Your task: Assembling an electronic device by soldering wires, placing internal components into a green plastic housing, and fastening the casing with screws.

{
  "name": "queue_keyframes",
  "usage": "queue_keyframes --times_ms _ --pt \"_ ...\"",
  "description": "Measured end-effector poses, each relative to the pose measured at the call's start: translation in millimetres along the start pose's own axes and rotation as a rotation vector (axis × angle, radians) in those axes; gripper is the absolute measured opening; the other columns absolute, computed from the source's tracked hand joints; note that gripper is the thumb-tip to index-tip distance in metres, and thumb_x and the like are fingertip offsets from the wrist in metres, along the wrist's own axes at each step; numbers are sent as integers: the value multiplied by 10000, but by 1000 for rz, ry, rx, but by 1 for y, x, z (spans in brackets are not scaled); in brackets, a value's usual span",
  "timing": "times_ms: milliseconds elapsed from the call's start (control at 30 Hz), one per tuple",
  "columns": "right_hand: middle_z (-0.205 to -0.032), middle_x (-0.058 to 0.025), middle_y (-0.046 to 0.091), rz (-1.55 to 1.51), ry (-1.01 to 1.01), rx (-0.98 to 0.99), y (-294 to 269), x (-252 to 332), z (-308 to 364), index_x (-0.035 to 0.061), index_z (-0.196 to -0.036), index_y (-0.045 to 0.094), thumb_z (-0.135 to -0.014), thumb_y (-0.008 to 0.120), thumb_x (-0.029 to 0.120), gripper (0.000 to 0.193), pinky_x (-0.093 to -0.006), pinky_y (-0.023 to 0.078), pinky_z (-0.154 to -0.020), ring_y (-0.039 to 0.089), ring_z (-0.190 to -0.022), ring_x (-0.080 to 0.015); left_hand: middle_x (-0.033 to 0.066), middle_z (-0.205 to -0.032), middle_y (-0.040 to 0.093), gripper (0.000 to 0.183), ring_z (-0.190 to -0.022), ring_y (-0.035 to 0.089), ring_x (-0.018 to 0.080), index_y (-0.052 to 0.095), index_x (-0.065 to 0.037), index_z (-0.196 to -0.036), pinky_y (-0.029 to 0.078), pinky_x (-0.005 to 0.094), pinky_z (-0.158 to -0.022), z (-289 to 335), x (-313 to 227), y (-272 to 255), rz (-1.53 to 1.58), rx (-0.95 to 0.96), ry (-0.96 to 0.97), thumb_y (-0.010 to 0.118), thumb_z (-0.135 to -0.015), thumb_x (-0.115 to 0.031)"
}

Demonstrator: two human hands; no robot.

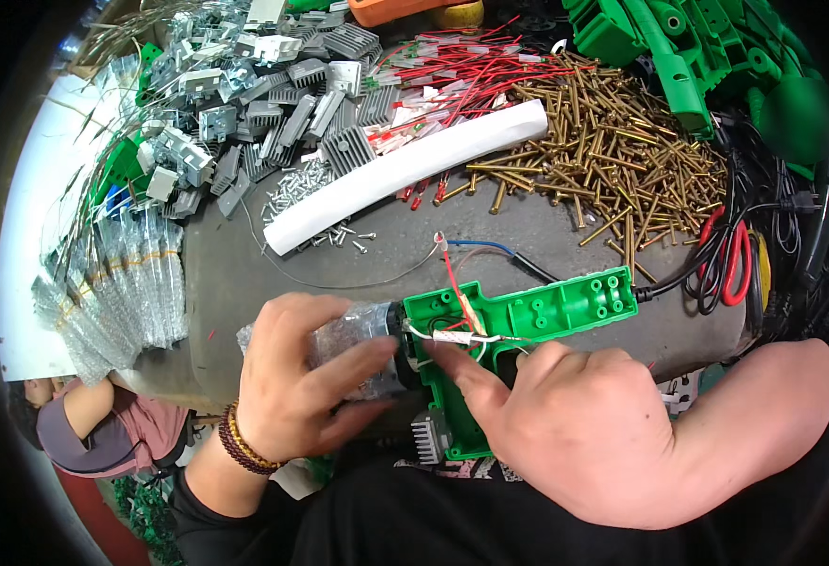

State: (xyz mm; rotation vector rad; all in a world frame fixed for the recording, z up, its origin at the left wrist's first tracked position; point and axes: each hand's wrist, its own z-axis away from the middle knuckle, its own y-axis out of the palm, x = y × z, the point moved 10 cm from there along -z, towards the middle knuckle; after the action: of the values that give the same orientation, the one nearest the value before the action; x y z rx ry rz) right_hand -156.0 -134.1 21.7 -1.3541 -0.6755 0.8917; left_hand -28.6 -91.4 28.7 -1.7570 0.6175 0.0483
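Note:
My left hand [292, 377] wraps round a bubble-wrapped cylinder [350, 330], whose dark collar [398, 330] sits at the left end of an open green pistol-shaped tool housing [551, 307]. From the right, my right hand [589, 434] grips that housing, its index finger reaching inside close to the collar. A white sleeved wire [452, 337] crosses the cavity, and a red wire [451, 264] rises from it. Beyond the housing, a blue wire [480, 244] runs to a black cable. A finned grey heat sink [428, 438] sits at the housing's lower edge. My right fingertips are partly hidden.
A white curved strip [414, 179] lies across the grey bench [244, 344]. Behind it are heaped grey finned heat sinks [292, 127], red wires [471, 61] and long brass-coloured screws [584, 132]. Bubble-wrap sleeves [126, 292] lie left, black cables [721, 269] right. Another person [103, 429] is at lower left.

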Motion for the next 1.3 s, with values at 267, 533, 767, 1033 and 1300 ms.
queue_keyframes --times_ms 267,533,767,1033,1300 --pt "-491 10 487 -41 -274 -55 -35 6 -11 107 -975 778 -898 695 242 176 -334 354 -347 520 -400 -167 173 -1168 567 539 -972 617 367 673 -122 -1062 536 420 -775 -39 -15 9 -55 318 4 849 -552 -120" --pt "-664 -8 634 -161 -282 248 -13 5 -23 51 -1119 717 -875 670 193 286 -330 482 -494 650 -619 -190 147 -1148 563 502 -954 602 332 678 -137 -1040 528 421 -754 -48 -14 22 -86 492 -2 834 -564 -153" --pt "-639 -32 642 -172 -458 346 -6 1 -22 53 -1370 586 -859 606 129 516 -365 532 -484 692 -568 -218 209 -1283 576 294 -1147 573 399 687 -59 -1010 470 443 -988 -52 -27 3 217 83 98 738 -721 -75" --pt "-918 -158 639 -305 -318 -69 -38 -32 19 -32 -1241 539 -804 606 48 449 -408 554 -622 668 -755 -323 248 -1255 590 111 -1046 596 419 652 -4 -918 471 469 -954 -38 -12 14 335 -29 28 636 -816 -46" --pt "-923 -86 521 -376 -420 7 -20 28 40 -37 -1188 618 -796 638 154 437 -295 536 -544 613 -711 -192 244 -1232 601 109 -1027 596 407 641 -6 -893 480 473 -930 -36 -11 16 263 -66 68 654 -823 -90"
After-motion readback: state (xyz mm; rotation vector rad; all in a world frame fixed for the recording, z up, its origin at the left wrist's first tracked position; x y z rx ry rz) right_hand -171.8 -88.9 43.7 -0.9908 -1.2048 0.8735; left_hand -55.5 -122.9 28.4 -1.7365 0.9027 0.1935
